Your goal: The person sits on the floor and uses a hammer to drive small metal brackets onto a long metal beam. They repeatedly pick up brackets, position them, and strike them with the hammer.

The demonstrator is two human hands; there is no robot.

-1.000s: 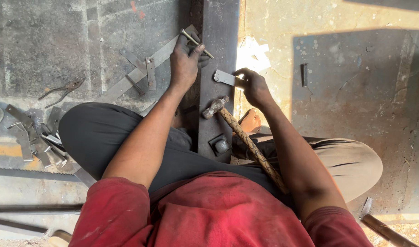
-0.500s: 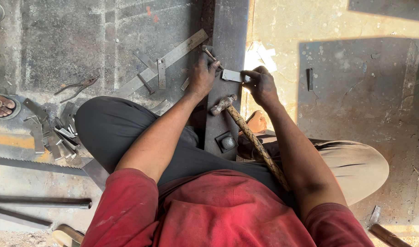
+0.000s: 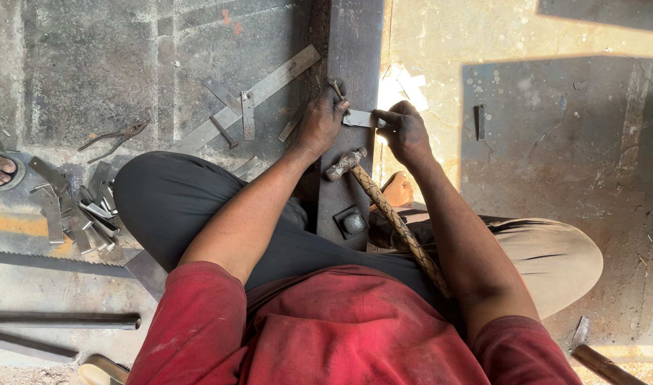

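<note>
Metal strip: we see a small flat metal piece (image 3: 359, 118) lying across the dark steel beam (image 3: 355, 43), pinched between both hands at its two ends.
Left hand: our left hand (image 3: 320, 122) presses down on the strip's left end, fingers curled over it, a thin metal pin (image 3: 337, 89) poking up just past the knuckles.
Right hand: our right hand (image 3: 406, 130) grips the strip's right end, thumb and fingers closed on it, just off the beam's edge.
Hammer: the hammer (image 3: 383, 207) rests below the hands, head on the beam, wrapped handle slanting back toward our lap, touched by neither hand.
Further out: pliers (image 3: 114, 137) and a heap of cut metal offcuts (image 3: 77, 207) lie on the floor to the left, well apart.
</note>
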